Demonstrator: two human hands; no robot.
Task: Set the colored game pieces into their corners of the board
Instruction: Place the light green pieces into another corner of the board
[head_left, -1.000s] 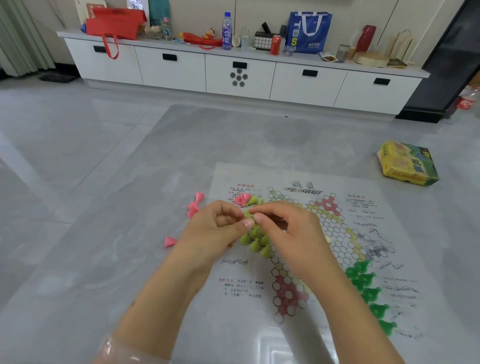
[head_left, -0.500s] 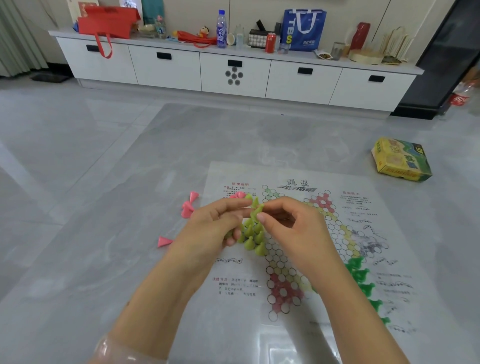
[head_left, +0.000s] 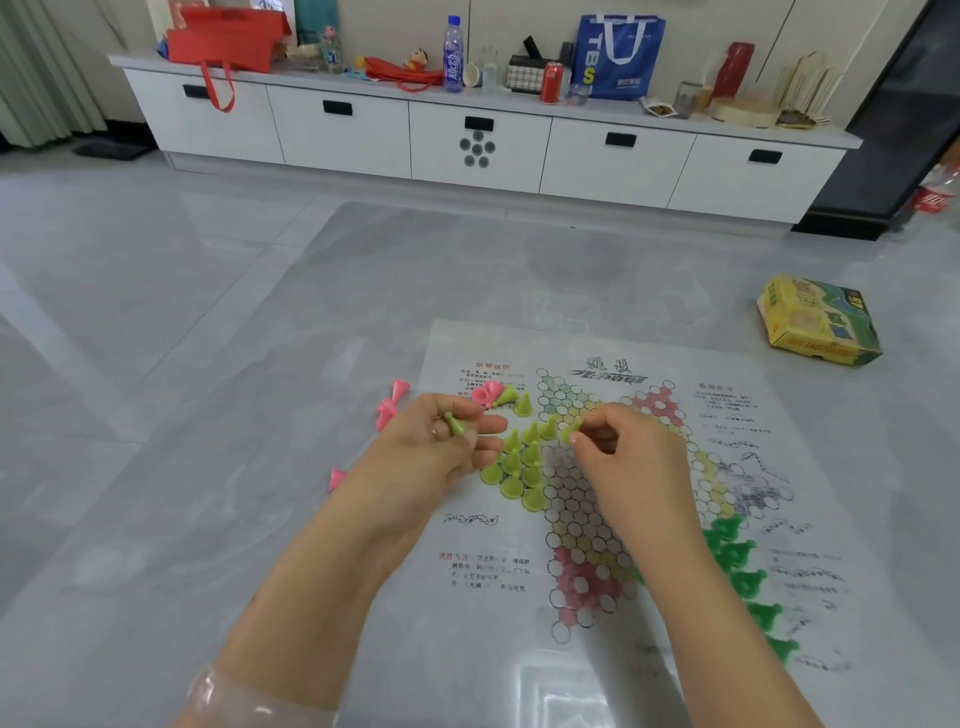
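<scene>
Hands have pulled apart since 0.5 s ago: they were nearly touching over the yellow-green cluster, now I see the left hand (head_left: 441, 447) sitting w/ a gap from the right hand (head_left: 618, 457), and the cluster shows btwn them.

Board (head_left: 675, 665) is my landmark: a printed paper sheet w/ a hexagon star grid, lying flat on the grey floor (head_left: 156, 415). Game box (head_left: 818, 327) lies off its far right corner, well apart. Dark green pieces (head_left: 737, 561) stand in a row along the board's right star corner. Yellow-green pieces (head_left: 519, 462) stand upright, packed in the left corner of the star; a couple more lie tipped near the board's upper left, beside a pink piece (head_left: 485, 393). Other pink pieces (head_left: 389, 408) lie on the floor just left of the board.

Left hand hovers over the board's left edge, fingers curled, pinching one yellow-green piece (head_left: 457, 425) btwn thumb and fingers. Right hand is over the star's upper-left part, fingertips pinching another yellow-green piece (head_left: 571, 431) just beside the cluster.
</scene>
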